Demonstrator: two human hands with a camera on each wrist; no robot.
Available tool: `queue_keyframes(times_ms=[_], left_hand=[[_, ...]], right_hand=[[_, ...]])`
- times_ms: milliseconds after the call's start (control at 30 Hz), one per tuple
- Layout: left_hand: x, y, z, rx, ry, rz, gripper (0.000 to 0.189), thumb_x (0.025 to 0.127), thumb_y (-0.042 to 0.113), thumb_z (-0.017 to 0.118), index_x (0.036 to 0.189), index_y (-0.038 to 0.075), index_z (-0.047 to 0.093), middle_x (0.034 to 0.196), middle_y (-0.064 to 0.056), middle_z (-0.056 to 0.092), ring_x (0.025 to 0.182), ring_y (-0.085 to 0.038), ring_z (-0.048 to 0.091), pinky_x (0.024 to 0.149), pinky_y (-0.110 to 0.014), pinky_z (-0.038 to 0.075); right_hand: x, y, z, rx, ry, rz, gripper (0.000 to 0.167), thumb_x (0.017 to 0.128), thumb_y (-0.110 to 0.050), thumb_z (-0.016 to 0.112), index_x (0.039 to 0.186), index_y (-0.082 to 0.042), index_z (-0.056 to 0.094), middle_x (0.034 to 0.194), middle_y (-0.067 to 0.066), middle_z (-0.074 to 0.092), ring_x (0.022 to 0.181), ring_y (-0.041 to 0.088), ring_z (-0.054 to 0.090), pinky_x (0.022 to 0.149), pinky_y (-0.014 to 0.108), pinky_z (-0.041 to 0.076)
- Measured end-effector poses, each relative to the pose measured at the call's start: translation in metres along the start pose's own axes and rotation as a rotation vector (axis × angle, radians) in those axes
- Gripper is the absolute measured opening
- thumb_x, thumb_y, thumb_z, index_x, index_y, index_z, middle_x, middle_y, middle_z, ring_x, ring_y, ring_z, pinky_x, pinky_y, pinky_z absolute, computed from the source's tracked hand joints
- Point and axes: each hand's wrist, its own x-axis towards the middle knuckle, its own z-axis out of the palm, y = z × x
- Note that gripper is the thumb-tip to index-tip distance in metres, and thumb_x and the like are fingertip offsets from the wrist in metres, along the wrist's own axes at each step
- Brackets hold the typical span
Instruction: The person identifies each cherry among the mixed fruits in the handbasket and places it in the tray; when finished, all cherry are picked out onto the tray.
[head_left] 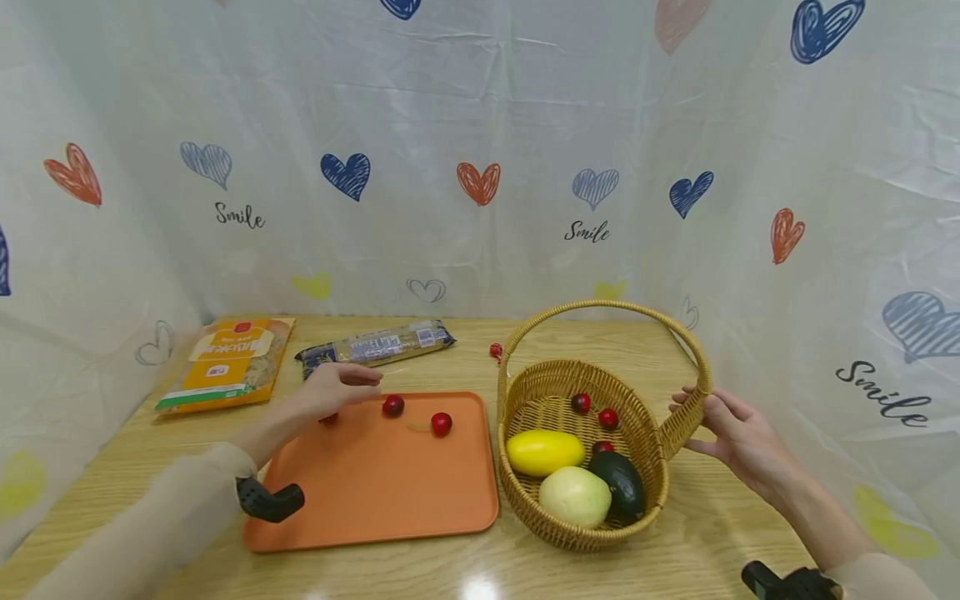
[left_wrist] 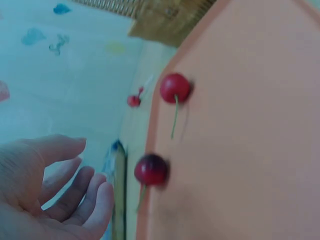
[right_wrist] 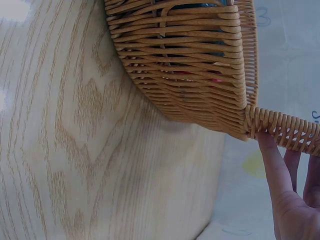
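My left hand [head_left: 341, 392] hovers over the far-left corner of the orange tray [head_left: 390, 492], its fingers loosely bent and holding nothing. Close by on the tray lie a dark red cherry [head_left: 393, 406] and a brighter cherry [head_left: 442, 424] with a stem; another is partly hidden under the hand. On the right, my right hand [head_left: 738, 437] holds the handle of a wicker basket [head_left: 555, 533] near its base, thumb in front. Inside are several red cherries [head_left: 608, 418], a smooth yellow fruit [head_left: 545, 452], a pale green round fruit [head_left: 575, 497] and a dark green avocado [head_left: 618, 485].
An orange food packet [head_left: 228, 367] lies at the back left. A long clear-and-blue packet [head_left: 382, 343] is behind the tray, and a small red item [head_left: 496, 351] sits behind the basket's left side. A heart-print curtain [head_left: 420, 242] surrounds the wooden table [head_left: 720, 533].
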Motion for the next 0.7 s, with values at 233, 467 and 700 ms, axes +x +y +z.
queue_keyframes(times_ms=[233,467,700], left_hand=[[-0.004,0.028,0.026,-0.115,-0.105,0.055,0.044,0.1,0.018,0.071,0.137,-0.004,0.064,0.132,-0.022,0.068,0.113,-0.032,0.068,0.102,-0.05,0.055],[-0.01,0.057,0.051,-0.15,-0.198,0.11,0.039,0.098,0.017,0.072,0.133,-0.001,0.069,0.132,-0.019,0.069,0.117,-0.026,0.067,0.103,-0.047,0.054],[-0.018,0.08,0.079,-0.224,-0.281,0.144,0.037,0.096,0.014,0.073,0.13,-0.001,0.07,0.128,-0.018,0.072,0.107,-0.017,0.07,0.093,-0.038,0.056]], right_hand=[[0.0,-0.001,0.001,0.0,0.001,0.0,0.039,0.114,-0.013,0.035,0.129,-0.021,0.069,0.125,-0.006,0.071,0.119,0.006,0.065,0.088,0.035,0.062],[0.0,-0.001,0.0,0.01,0.004,0.001,0.04,0.114,-0.014,0.034,0.129,-0.022,0.07,0.124,-0.006,0.071,0.118,0.006,0.066,0.088,0.034,0.062],[0.001,-0.001,0.001,0.003,0.021,0.01,0.039,0.114,-0.015,0.035,0.128,-0.023,0.071,0.124,-0.006,0.071,0.117,0.006,0.066,0.087,0.034,0.062]])
